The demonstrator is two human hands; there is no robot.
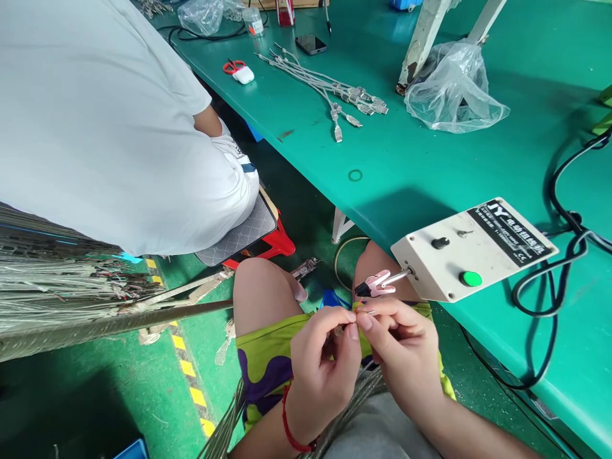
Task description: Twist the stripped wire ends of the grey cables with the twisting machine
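My left hand point(327, 354), with a red cord at its wrist, is closed in a pinch on the thin wires. Against it, my right hand point(401, 344) pinches the same small wire end point(370, 312), whose tip is grey with bits of orange and yellow beside it. Just above the fingertips is a pink clip point(379, 284) with a dark tip, fixed on the metal shaft of a beige box point(473, 248) with a green button and a black knob. A bundle of grey cables point(366, 389) lies across my lap beneath the hands.
On the green table point(296, 134) lie grey USB cables point(329, 86), a phone point(310, 44), red scissors point(233, 66), a white case point(243, 74) and a plastic bag point(454, 89). Black cords point(564, 268) loop at the right. A person in white point(119, 127) sits at the left.
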